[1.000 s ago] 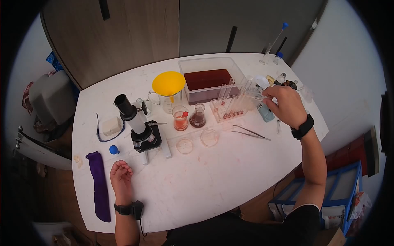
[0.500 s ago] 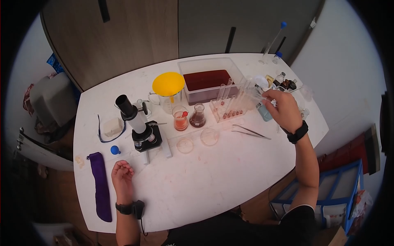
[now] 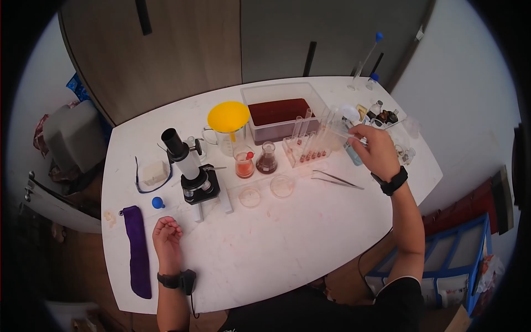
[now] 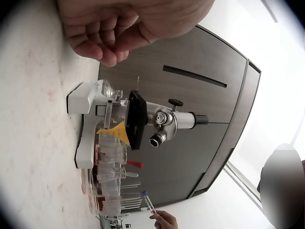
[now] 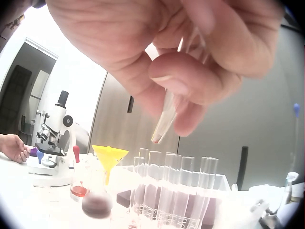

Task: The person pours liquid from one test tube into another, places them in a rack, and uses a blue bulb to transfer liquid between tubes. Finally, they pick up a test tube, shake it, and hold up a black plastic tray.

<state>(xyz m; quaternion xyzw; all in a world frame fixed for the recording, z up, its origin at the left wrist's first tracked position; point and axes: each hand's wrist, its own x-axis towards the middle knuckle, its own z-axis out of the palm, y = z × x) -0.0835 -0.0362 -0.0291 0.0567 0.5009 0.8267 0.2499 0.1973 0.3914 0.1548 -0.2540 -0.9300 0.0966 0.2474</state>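
Observation:
My right hand (image 3: 377, 150) pinches a clear glass test tube (image 5: 167, 117) between thumb and fingers. The tube slants down toward the left, with a small reddish spot at its lower end. Below and to the left of it stands a clear test-tube rack (image 3: 306, 154), holding several upright tubes, some with red liquid at the bottom. A blue-tinted item (image 3: 353, 156) lies partly hidden beneath the right hand. My left hand (image 3: 167, 235) rests at the table's left side with loosely curled fingers and nothing in them, near the microscope (image 3: 191, 171).
Two flasks (image 3: 267, 158), petri dishes (image 3: 282, 186) and tweezers (image 3: 338, 180) occupy the middle. Behind are a yellow funnel (image 3: 228, 115) on a jug and a plastic tub (image 3: 315, 94) of dark red liquid. Small jars (image 3: 376, 108) crowd the back right. A purple pouch (image 3: 136, 252) lies left.
My right hand has shifted a little to the left, closer to the rack, with the test tube in its fingers. The left hand stays resting; the head view has tilted slightly.

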